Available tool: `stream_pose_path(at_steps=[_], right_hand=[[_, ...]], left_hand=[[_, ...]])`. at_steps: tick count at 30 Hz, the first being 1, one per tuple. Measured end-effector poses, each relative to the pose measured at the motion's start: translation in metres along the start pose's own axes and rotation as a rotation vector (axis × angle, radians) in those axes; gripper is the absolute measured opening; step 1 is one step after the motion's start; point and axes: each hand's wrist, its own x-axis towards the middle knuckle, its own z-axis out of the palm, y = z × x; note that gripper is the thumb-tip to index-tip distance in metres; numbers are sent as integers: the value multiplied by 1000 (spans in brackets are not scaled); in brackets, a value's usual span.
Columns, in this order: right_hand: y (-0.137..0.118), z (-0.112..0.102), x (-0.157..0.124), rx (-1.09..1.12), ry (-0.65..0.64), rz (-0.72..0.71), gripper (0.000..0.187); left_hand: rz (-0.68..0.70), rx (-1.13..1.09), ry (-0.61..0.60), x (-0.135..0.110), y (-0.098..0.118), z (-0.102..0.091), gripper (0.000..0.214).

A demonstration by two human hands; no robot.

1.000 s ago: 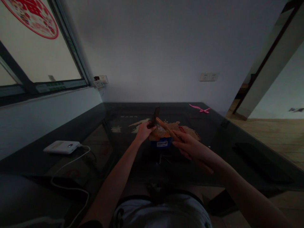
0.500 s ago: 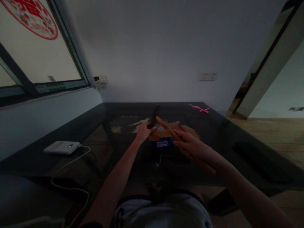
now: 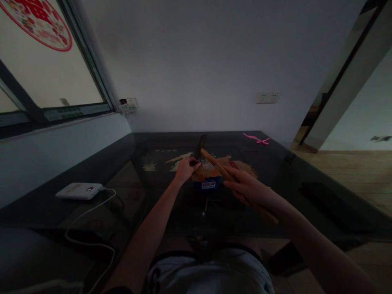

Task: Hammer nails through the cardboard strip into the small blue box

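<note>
My right hand (image 3: 249, 190) is closed round the wooden handle of a hammer (image 3: 214, 161), whose dark metal head (image 3: 201, 146) stands up over a brown lump on a blue tub (image 3: 208, 184) on the dark glass table (image 3: 171, 212). My left hand (image 3: 185, 169) is pinched at the lump's left edge, just under the hammer head. What its fingers hold is too small and dark to name.
A white box with a white cable (image 3: 80, 190) lies at the left of the table. A pink strip (image 3: 257, 139) lies at the far right corner. Wall sockets (image 3: 128, 105) sit in the back corner by the window. Brown scraps (image 3: 245, 167) lie beside the tub.
</note>
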Motion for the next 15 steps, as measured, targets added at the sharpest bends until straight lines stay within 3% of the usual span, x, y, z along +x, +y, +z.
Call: stream_pose_path(at_steps=[15], right_hand=[[2, 0, 2, 10, -13, 49, 46]], left_hand=[[-14, 2, -23, 1, 0, 0, 17]])
